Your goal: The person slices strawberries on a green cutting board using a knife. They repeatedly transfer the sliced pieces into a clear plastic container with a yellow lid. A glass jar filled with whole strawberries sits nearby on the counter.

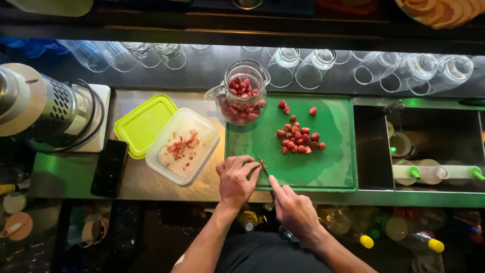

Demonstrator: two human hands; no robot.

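My left hand (235, 178) rests at the near left corner of the green cutting board (333, 151), fingers curled over something small that I cannot make out. My right hand (294, 208) grips a knife (263, 166) whose blade points up toward the left fingers. A pile of cut strawberries (299, 140) lies in the middle of the board, with a few more pieces near its far edge. A glass pitcher (242, 93) filled with strawberries stands at the board's far left corner.
A clear plastic container (183, 146) with red scraps sits left of the board, its yellow-green lid (143, 124) beside it. A dark phone (109, 168) and a metal appliance (43, 107) lie farther left. Upturned glasses (313, 65) line the back. Squeeze bottles (434, 172) fill a bin at right.
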